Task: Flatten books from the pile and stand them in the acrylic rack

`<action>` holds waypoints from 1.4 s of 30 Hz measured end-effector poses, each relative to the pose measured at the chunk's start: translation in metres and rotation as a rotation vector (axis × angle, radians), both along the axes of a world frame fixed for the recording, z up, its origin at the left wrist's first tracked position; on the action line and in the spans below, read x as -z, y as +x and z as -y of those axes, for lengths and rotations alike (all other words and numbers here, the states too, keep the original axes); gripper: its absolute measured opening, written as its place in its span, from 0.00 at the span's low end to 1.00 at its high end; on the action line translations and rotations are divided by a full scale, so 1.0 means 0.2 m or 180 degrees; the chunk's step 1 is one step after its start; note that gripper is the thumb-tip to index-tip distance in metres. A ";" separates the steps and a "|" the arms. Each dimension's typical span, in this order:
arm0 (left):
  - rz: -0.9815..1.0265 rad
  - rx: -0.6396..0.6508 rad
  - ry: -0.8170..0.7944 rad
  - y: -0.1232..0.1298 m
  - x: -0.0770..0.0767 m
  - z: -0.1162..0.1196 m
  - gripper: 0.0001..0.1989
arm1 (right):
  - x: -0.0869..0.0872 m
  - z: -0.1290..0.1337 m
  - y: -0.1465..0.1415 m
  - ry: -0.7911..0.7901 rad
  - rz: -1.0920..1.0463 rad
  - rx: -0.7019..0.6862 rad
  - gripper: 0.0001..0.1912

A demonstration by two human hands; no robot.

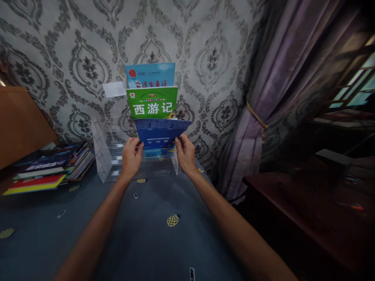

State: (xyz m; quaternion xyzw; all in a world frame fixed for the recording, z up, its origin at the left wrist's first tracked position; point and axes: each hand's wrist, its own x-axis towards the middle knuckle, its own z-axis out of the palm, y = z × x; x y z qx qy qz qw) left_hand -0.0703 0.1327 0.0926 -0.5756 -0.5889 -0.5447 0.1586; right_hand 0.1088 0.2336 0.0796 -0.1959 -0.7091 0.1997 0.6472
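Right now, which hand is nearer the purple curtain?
Right. The right hand is left of the curtain, on the near edge of the blue book; the left hand, farther left, holds its other edge.

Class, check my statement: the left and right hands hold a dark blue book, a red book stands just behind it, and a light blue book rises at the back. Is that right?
Not quite: the middle book is green, as the head view shows. The left hand and right hand hold a dark blue book, a green book stands just behind it, and a light blue book rises at the back.
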 end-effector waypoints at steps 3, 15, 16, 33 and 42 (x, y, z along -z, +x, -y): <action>-0.0147 -0.0193 -0.0012 0.00 0.01 -0.01 0.08 | 0.00 -0.03 0.03 0.0179 0.0166 0.0015 0.12; -0.0390 -0.0264 0.0229 0.03 0.02 -0.05 0.10 | 0.00 -0.11 0.07 0.0277 0.0087 0.0052 0.11; -0.0413 -0.0264 0.0226 0.02 0.03 -0.05 0.10 | 0.00 -0.12 0.07 0.0243 0.0087 0.0030 0.11; -0.0308 -0.0188 -0.0181 -0.06 0.07 -0.07 0.08 | 0.01 -0.12 0.04 0.0062 0.0211 -0.0100 0.11; -0.0545 -0.0338 -0.0303 -0.05 0.04 -0.05 0.09 | 0.04 -0.14 0.03 -0.0135 0.0271 -0.0108 0.10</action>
